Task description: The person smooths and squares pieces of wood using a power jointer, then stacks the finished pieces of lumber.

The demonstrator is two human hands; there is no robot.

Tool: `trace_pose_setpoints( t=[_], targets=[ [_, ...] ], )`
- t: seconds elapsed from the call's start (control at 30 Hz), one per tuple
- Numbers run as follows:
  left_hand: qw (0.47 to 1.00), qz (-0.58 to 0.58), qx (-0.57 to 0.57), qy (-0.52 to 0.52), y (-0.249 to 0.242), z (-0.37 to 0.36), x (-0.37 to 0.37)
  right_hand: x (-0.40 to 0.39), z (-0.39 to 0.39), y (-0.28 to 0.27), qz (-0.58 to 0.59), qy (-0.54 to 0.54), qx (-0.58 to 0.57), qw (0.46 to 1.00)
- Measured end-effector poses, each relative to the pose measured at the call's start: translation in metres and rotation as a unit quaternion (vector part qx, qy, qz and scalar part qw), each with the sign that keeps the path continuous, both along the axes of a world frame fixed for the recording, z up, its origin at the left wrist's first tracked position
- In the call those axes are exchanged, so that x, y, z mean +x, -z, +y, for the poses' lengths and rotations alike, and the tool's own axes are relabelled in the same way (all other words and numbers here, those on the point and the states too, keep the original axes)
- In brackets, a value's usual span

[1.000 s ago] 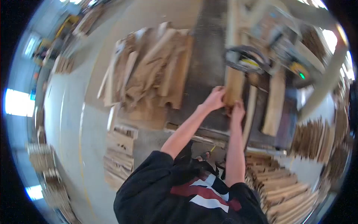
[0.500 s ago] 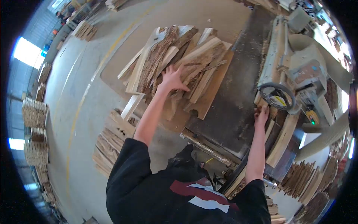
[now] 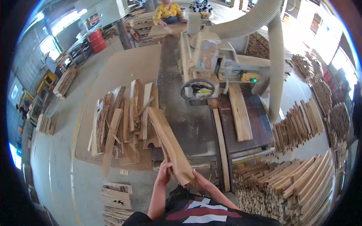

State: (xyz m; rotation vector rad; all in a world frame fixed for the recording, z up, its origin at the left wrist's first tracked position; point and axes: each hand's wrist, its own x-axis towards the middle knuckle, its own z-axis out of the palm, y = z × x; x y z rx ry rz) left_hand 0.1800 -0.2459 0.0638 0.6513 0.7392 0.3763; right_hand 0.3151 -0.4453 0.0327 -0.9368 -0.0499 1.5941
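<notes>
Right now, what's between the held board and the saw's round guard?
Head view: bare, dusty machine table runs from the board, held by both hands, to the guard. Nothing lies on that stretch.

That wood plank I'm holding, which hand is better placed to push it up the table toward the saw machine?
Probably the right hand. It cups the near end of the plank, directly behind its length, and sits closer to the saw machine. The left hand grips the plank's left edge, better suited to steadying it.
</notes>
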Motion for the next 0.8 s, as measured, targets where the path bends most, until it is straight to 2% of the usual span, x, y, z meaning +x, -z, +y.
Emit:
trace_pose_setpoints(
  t=[0.03, 0.07, 0.1, 0.13, 0.17, 0.2, 0.23, 0.3, 0.37, 0.43, 0.53, 0.67, 0.7, 0.73, 0.77, 0.8],
  targets=[
    [0.999, -0.017, 0.021, 0.017, -0.025, -0.018, 0.020, 0.000, -0.011, -0.017, 0.021, 0.040, 0.005, 0.999],
    [0.999, -0.019, 0.022, 0.022, -0.028, -0.031, 0.033, 0.001, -0.020, -0.025, -0.011, 0.092, -0.005, 0.996],
    [0.996, 0.047, 0.071, 0.018, -0.029, -0.046, 0.043, 0.002, -0.031, -0.024, -0.011, 0.094, -0.007, 0.995],
    [0.986, 0.113, 0.118, 0.012, -0.025, -0.061, 0.048, 0.004, -0.042, -0.020, -0.061, 0.106, -0.045, 0.991],
    [0.986, 0.115, 0.117, 0.011, -0.010, -0.071, 0.056, 0.005, -0.051, -0.015, -0.112, 0.117, -0.081, 0.983],
    [0.932, 0.179, 0.315, -0.004, 0.016, -0.077, 0.066, 0.005, -0.059, -0.011, -0.097, 0.123, -0.108, 0.982],
    [0.835, 0.237, 0.497, -0.016, 0.034, -0.087, 0.068, 0.004, -0.063, -0.002, -0.093, 0.120, -0.112, 0.982],
    [0.652, 0.338, 0.679, -0.001, 0.030, -0.097, 0.080, 0.001, -0.069, 0.016, -0.093, 0.209, -0.110, 0.967],
    [0.642, 0.250, 0.725, 0.009, 0.047, -0.089, 0.104, -0.002, -0.068, 0.005, -0.020, 0.217, -0.179, 0.959],
    [0.616, 0.293, 0.731, -0.016, 0.077, -0.092, 0.129, 0.000, -0.065, 0.057, 0.061, 0.335, -0.078, 0.937],
    [0.607, 0.278, 0.745, -0.008, 0.069, -0.084, 0.148, 0.007, -0.056, 0.059, 0.103, 0.365, -0.071, 0.922],
    [0.643, 0.282, 0.712, 0.006, 0.052, -0.070, 0.173, 0.025, -0.045, 0.060, 0.100, 0.326, -0.038, 0.939],
    [0.653, 0.276, 0.705, -0.010, 0.052, -0.067, 0.182, 0.032, -0.039, 0.056, 0.120, 0.329, -0.022, 0.936],
    [0.672, 0.270, 0.689, 0.003, 0.060, -0.062, 0.194, 0.038, -0.035, 0.054, 0.080, 0.347, -0.017, 0.934],
    [0.674, 0.285, 0.681, -0.004, 0.066, -0.058, 0.202, 0.049, -0.027, 0.039, 0.089, 0.313, 0.006, 0.945],
    [0.674, 0.266, 0.689, -0.029, 0.069, -0.051, 0.216, 0.053, -0.006, 0.014, 0.090, 0.339, -0.064, 0.934]
  ],
)
